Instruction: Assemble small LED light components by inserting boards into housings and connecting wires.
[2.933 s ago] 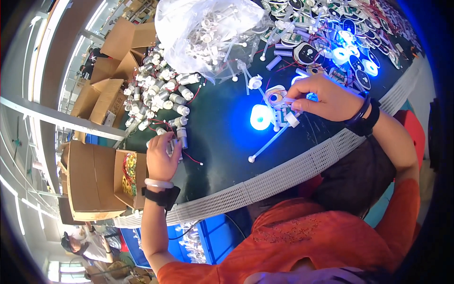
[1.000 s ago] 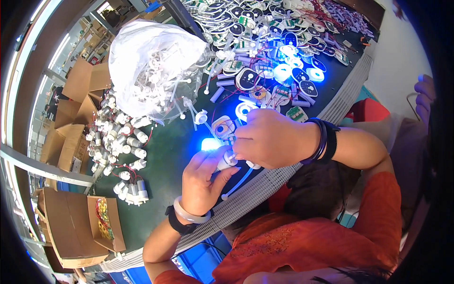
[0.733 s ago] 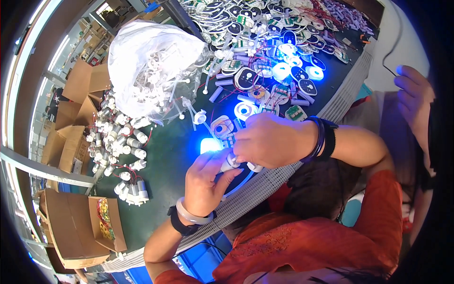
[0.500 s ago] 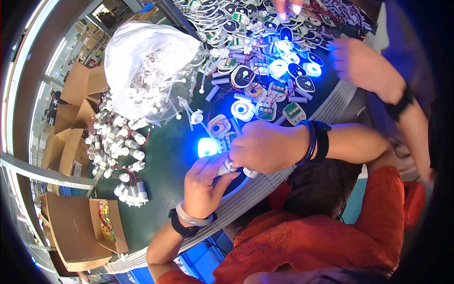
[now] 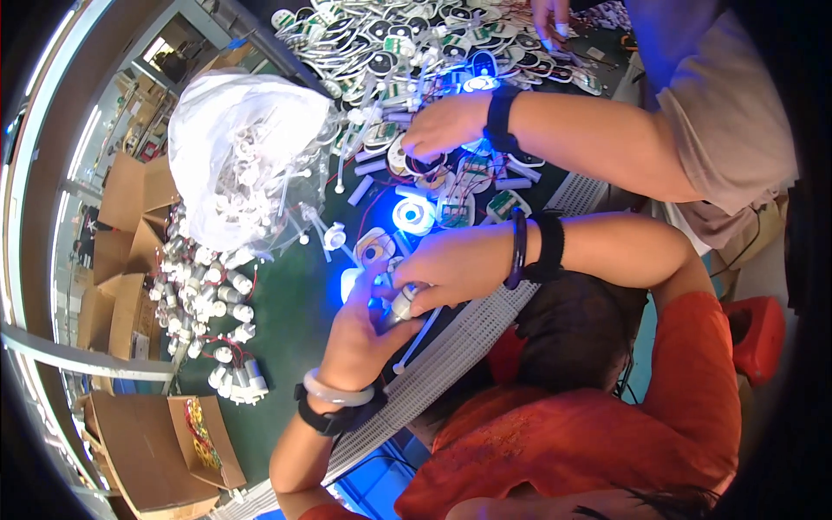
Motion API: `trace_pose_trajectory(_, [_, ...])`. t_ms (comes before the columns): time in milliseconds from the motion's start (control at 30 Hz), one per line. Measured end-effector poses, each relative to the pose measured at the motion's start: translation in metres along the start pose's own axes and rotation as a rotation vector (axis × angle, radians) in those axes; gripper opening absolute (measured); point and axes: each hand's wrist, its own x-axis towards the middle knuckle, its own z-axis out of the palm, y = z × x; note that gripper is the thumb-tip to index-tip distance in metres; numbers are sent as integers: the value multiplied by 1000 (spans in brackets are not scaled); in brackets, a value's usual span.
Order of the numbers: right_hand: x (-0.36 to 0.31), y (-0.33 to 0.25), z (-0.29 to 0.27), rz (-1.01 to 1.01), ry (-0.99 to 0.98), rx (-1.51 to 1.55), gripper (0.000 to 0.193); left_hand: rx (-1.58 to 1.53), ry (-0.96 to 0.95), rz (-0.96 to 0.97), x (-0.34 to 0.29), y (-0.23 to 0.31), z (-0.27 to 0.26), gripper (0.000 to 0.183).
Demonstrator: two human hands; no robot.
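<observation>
Both my hands meet low over the green table. Between my right hand's (image 5: pixel 451 264) thumb and fingers is a small motor with a white cap (image 5: pixel 404 303). My left hand (image 5: pixel 354 334) is closed round the same spot, its thumb against the motor's lower side; its fingertips are partly hidden. A thin white tube (image 5: pixel 420 342) with a bulb end slants below my right hand. Just beyond my left fingers glows a blue-lit part (image 5: pixel 351 282). A lit white ring (image 5: pixel 413 214) and a round tan-and-white part (image 5: pixel 374 249) lie past my hands.
A co-worker's hand (image 5: pixel 451 126) reaches into the parts from the right; another hand (image 5: pixel 550 19) is at the top. Circuit boards and oval covers (image 5: pixel 381 43) are heaped at the far side. A plastic bag of white fittings (image 5: pixel 251 165), small motors (image 5: pixel 204 299) and cardboard boxes (image 5: pixel 147 451) stand left.
The co-worker's near arm has swung left over the lit parts. My hands have turned around the motor, and the white tube now shows below them. The view has shifted a little.
</observation>
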Motion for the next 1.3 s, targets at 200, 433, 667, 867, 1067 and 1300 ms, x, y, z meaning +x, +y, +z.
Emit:
trace_pose_trajectory(200, [-10,20,-24,42,30,-22,31,18,-166,-337,-29,-1,-37,34])
trace_pose_trajectory(433, [-11,23,-78,-232,537,-810,19,298,43,9,-42,-18,-15,19])
trace_pose_trajectory(667, [-25,5,-8,-101,213,-51,30,227,104,-120,-49,-13,-27,18])
trace_pose_trajectory(867, [-12,-2,24,-173,351,-607,28,272,34,-31,-44,-3,-25,20])
trace_pose_trajectory(1067, [10,-20,40,-275,342,90,25,137,0,-109,-30,15,-26,14])
trace_pose_trajectory(1300, [6,-2,8,-112,446,453,20,135,260,25,15,8,-37,14])
